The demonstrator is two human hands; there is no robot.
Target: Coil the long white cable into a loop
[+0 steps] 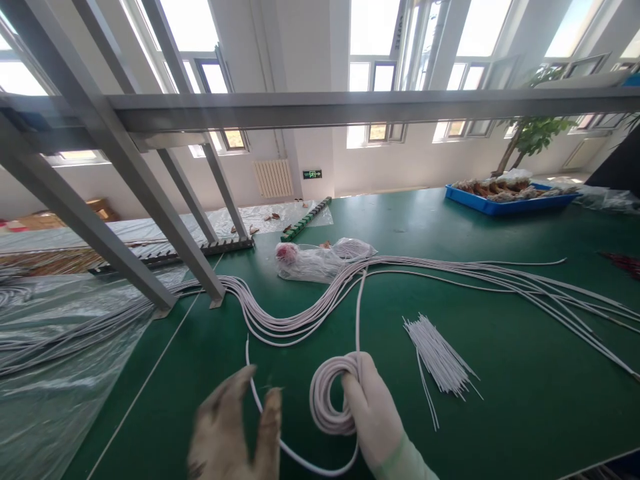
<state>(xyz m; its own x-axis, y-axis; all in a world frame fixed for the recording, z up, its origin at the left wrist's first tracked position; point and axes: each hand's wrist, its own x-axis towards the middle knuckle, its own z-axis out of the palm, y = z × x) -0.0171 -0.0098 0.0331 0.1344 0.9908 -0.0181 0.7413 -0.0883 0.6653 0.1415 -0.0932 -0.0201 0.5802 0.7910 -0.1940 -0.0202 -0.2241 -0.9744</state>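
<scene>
A white cable is wound into a small round coil (320,395) over the green table. My right hand (374,407), in a pale glove, grips the coil's right side, thumb in front. One length of the cable rises from the coil toward the cable bundle behind. The other end loops below and curves up on the left, passing by my left hand (235,427). That hand wears a stained glove and is slightly blurred. Its thumb and fingers are spread apart around the loose cable end, without closing on it. Right of the coil lies a pile of thin white ties (440,357).
A bundle of long white cables (295,323) runs across the green table (520,427). Behind it lie a plastic bag (313,263) and a green slotted strip (306,220). A blue tray (500,205) stands back right. Grey metal frame posts (165,227) rise on the left, beside plastic sheeting (75,393).
</scene>
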